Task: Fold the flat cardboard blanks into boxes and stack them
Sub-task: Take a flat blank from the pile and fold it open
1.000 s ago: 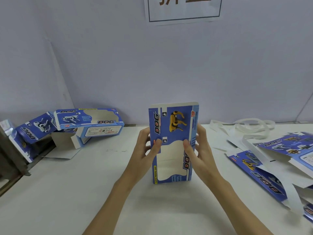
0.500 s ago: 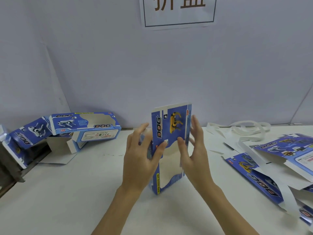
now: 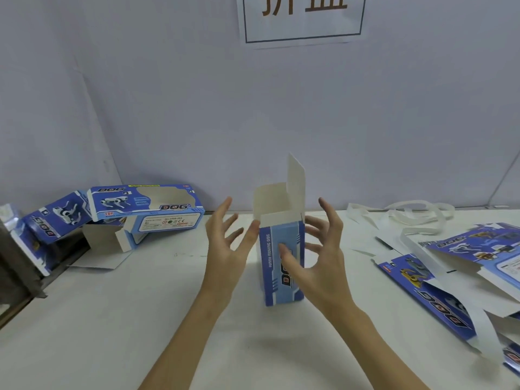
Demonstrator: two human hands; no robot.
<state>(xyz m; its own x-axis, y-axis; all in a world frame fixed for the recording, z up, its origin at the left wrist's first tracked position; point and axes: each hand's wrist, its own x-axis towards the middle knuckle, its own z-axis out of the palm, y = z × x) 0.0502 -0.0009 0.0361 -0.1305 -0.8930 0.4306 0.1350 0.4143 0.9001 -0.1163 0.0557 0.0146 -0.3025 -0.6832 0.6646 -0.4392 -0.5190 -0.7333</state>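
a blue box (image 3: 282, 260) stands upright on the white table (image 3: 140, 319) at the centre of the view, its narrow printed side facing the camera, its top open with white flaps raised; the tallest flap sits at the box's 1 o'clock corner. the left hand (image 3: 225, 249) is at the box's 9 o'clock, fingers spread and mostly straight, gripping nothing; its thumb tip lies against or just beside the box's upper left edge, and contact cannot be confirmed. the right hand (image 3: 320, 263) is at the box's 3 o'clock, fingers spread and loosely curved around the right side, thumb resting across the printed front face; the fingers behind the box are partly hidden, so a firm grip cannot be confirmed. at 9 to 10 o'clock from the box, near the wall, a folded box (image 3: 146, 204) lies on its side, propped above an opened white flap, with another blue box (image 3: 56, 218) leaning just beside it toward the table's left edge. at 3 to 4 o'clock, a pile of flat cardboard blanks (image 3: 450, 291) overlaps along the right edge. at 2 o'clock, loose white strips (image 3: 408, 218) lie near the wall. a paper sign (image 3: 304, 18) with large characters hangs on the wall at 12 o'clock.
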